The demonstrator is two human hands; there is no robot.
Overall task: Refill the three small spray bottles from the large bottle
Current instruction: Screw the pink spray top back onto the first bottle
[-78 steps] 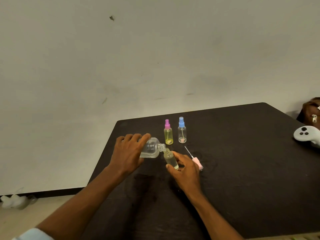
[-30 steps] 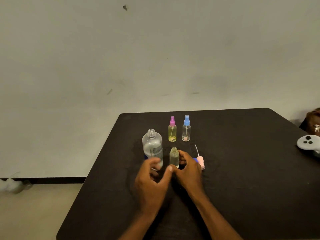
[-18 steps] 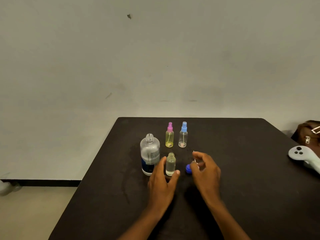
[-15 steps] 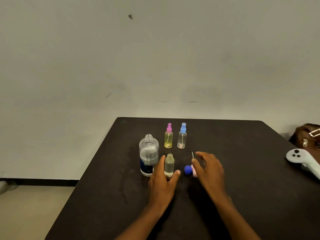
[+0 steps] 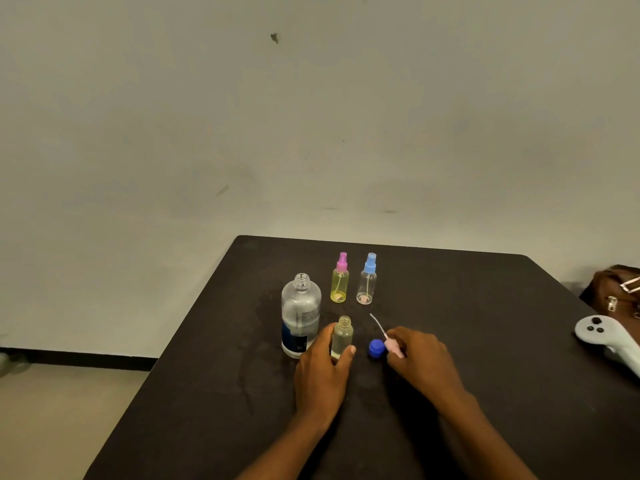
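While the left hand (image 5: pixel 322 375) wraps thumb and fingers round the open small bottle (image 5: pixel 342 336), upright on the desk (image 5: pixel 485 306) about midway between the left and right edges, the right hand (image 5: pixel 420 362) pinches the pink spray head (image 5: pixel 390 344), dip tube pointing toward the far edge. Hands are apart, each clamped on its own thing. Large bottle (image 5: pixel 301 313) stands uncapped just left of the small one, partly full. Blue cap (image 5: pixel 376 348) lies between the hands, likely the large bottle's.

Progress, as a guess: this small bottle looks filled with pale liquid and is awaiting its head, so one refill is nearly closed out. Pink-topped bottle (image 5: pixel 339 282) and blue-topped bottle (image 5: pixel 367 284) stand capped side by side nearer the far edge; the blue-topped one looks near empty, so probably two refills are left.

Hard to read: liquid levels in all the small bottles, since the plastic is tinted or clear. Right fingertips hide the base of the head. Controller (image 5: pixel 609 337) and brown bag (image 5: pixel 620 292) at the right edge are cut off by the frame.
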